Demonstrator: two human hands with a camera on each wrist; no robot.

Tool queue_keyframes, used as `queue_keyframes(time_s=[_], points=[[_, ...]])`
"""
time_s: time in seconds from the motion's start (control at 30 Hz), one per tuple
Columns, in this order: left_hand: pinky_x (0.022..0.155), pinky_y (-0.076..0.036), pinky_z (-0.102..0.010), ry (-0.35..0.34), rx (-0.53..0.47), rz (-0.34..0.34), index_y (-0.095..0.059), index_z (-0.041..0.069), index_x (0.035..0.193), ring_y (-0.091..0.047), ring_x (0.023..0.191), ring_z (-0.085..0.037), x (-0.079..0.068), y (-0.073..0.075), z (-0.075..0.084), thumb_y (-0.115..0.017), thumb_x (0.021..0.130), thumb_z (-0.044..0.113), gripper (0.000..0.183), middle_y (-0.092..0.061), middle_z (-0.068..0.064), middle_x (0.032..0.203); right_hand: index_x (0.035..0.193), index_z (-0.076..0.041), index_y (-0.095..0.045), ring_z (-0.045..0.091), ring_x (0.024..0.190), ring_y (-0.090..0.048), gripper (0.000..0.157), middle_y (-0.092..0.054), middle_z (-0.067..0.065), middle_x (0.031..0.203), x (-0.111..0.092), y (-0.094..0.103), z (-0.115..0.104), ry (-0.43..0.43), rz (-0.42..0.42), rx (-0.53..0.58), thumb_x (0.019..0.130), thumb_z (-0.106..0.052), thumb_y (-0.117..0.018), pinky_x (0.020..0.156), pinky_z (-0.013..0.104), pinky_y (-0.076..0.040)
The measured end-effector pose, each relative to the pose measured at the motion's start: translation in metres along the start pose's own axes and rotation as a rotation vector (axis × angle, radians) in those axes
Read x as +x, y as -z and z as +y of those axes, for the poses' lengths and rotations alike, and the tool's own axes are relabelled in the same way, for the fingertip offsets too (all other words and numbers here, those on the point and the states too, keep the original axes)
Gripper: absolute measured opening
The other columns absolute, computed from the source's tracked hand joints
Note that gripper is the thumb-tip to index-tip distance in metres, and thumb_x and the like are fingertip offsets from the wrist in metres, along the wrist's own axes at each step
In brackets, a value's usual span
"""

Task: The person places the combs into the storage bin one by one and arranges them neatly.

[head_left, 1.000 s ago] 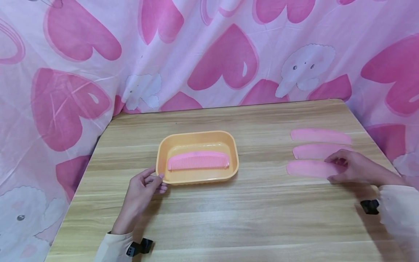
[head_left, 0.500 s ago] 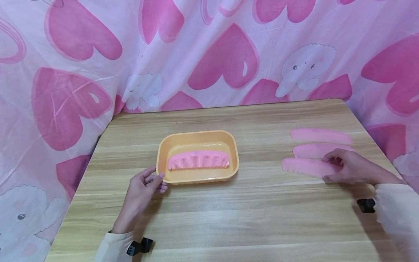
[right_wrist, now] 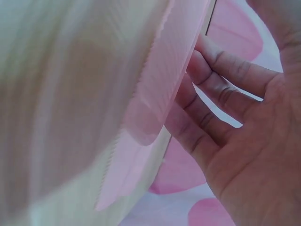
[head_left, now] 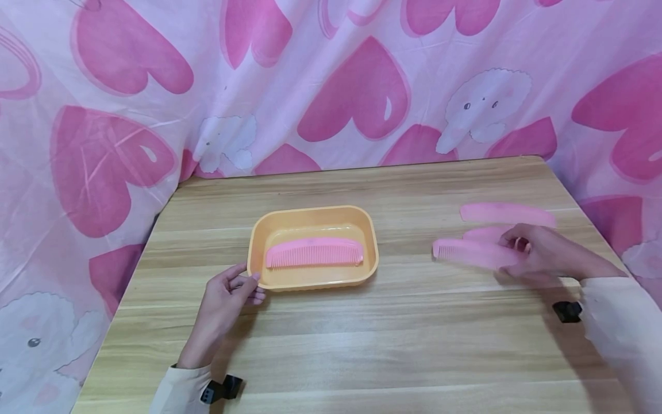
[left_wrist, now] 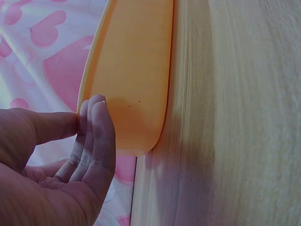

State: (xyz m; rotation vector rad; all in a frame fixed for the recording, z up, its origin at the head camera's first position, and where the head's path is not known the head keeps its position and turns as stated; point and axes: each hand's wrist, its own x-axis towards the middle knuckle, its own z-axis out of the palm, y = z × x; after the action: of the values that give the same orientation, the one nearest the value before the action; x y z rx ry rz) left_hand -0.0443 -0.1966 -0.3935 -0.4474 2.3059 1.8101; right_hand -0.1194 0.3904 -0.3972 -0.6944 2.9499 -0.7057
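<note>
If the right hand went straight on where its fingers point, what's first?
Past its pink comb, the right hand would likely meet the orange tray; height is unclear, so it might pass above.

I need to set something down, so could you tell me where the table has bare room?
The widest bare patch of table lies in front of the tray, between left hand and right hand. A smaller one lies between tray and held comb. Crowded: right side, two more combs by the right hand.

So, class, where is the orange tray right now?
In the head view, the orange tray sits just left of centre on the wooden table, with the left hand gripping its near-left corner and a pink comb lying inside it.
</note>
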Motion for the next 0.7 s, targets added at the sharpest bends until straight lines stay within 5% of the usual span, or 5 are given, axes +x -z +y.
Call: queue_keyframes(time_s=[0.7], points=[[0.077,-0.064,-0.028,0.007,0.016,0.002,-0.040,-0.004,0.150,-0.071,0.082,-0.015,-0.001,-0.001,0.001,-0.061,0.103,0.014,0.054,-0.072,-0.014,0.099,0.095,-0.007,-0.070,0.017,0.080,-0.057,0.037,-0.064,0.000,0.085,0.088,0.018,-0.074,0.011,-0.167,0.050,0.069,-0.021,-0.092,0.067,0.025,-0.052]])
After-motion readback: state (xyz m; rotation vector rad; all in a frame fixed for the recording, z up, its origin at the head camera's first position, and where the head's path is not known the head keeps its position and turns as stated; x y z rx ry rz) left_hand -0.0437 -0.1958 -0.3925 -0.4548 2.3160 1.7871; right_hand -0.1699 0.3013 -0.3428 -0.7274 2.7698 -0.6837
